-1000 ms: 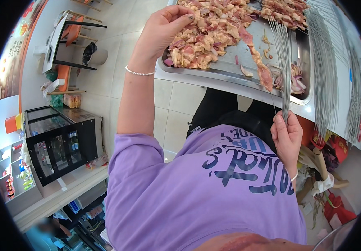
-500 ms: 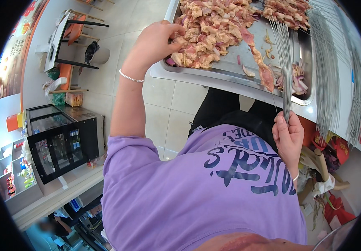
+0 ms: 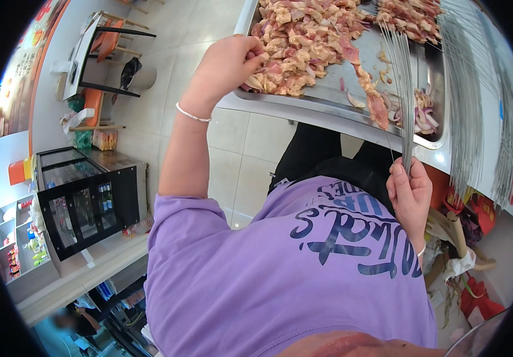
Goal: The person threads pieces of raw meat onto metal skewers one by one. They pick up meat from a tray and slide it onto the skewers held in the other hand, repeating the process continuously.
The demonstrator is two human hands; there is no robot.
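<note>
A steel tray [image 3: 304, 106] holds a heap of raw marinated meat pieces [image 3: 304, 35]. My left hand [image 3: 227, 62], with a thin bracelet at the wrist, reaches into the near left edge of the heap and pinches a piece of meat. My right hand [image 3: 410, 193] stays close to my purple shirt and grips a bundle of thin metal skewers [image 3: 402, 89] that point up over the tray. One skewer carries a strip of meat [image 3: 370, 95]. Sliced onion [image 3: 424, 116] lies in the tray's right corner.
Loaded skewers [image 3: 414, 15] lie at the tray's far right. A large fan of bare metal skewers [image 3: 476, 101] spreads beside the tray on the right. Below is a tiled floor [image 3: 238, 154], a black glass display cabinet [image 3: 84, 196] and a chair [image 3: 105, 44] at far left.
My left hand has slid down from the middle of the heap to its near left edge and closed on a piece of meat. The right hand with the skewers has barely moved.
</note>
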